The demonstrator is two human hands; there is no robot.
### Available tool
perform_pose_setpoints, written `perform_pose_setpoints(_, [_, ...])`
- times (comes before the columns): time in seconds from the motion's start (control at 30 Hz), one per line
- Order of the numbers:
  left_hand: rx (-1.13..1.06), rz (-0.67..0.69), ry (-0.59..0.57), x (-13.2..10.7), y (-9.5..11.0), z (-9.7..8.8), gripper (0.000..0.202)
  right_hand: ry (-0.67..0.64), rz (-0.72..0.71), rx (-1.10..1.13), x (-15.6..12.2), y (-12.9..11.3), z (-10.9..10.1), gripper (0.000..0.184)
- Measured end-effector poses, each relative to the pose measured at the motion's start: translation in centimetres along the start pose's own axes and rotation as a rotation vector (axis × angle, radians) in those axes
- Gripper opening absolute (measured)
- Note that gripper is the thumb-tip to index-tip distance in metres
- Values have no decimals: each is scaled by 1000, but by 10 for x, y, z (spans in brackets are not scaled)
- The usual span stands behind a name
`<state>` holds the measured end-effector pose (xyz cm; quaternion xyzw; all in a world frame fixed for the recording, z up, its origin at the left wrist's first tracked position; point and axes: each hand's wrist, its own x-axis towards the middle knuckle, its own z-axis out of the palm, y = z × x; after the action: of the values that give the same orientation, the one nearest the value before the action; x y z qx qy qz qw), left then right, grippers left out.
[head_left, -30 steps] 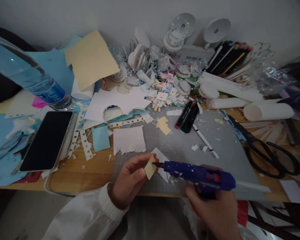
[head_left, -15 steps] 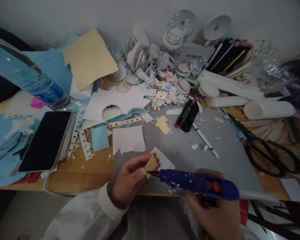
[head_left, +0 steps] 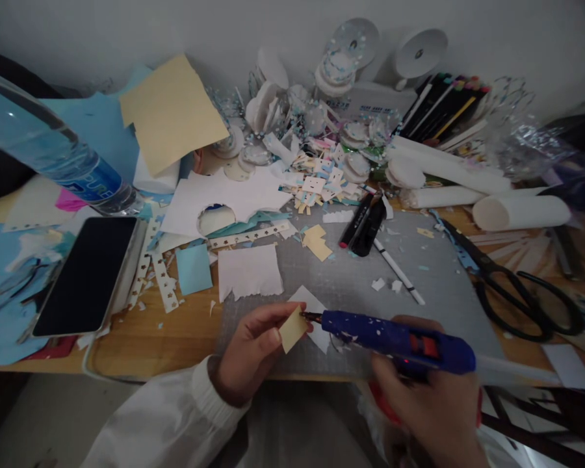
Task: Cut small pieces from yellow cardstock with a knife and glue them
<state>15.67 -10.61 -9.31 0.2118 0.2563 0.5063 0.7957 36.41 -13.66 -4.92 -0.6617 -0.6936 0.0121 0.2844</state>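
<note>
My left hand [head_left: 253, 348] pinches a small tan paper piece [head_left: 292, 329] over the near edge of the grey cutting mat [head_left: 370, 273]. My right hand [head_left: 429, 403] grips a blue glue gun [head_left: 400, 338], its nozzle tip touching the upper right edge of the tan piece. A white paper square [head_left: 312, 302] lies on the mat just behind the tan piece. Both hands are closed around what they hold.
A black phone [head_left: 85, 273] and a water bottle [head_left: 53, 153] lie at the left. Black scissors [head_left: 511, 286] rest at the mat's right edge. Markers [head_left: 365, 224], paper rolls [head_left: 517, 211], tan and blue sheets and many paper scraps crowd the back of the wooden table [head_left: 166, 338].
The glue gun's nozzle dipped to the lower edge of the tan piece, then rose back to its upper edge. My left hand stayed nearly still.
</note>
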Motion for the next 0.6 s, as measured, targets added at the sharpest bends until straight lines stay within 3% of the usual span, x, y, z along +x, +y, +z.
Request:
perform_pose_setpoints(0.23, [-2,-10,-22,0,1,0,38,-8,-84,-60,4,2,-5,13])
perform_pose_setpoints(0.6, [-2,1,7,1,2,3,35,0,-112,79,7,-6,-8,7])
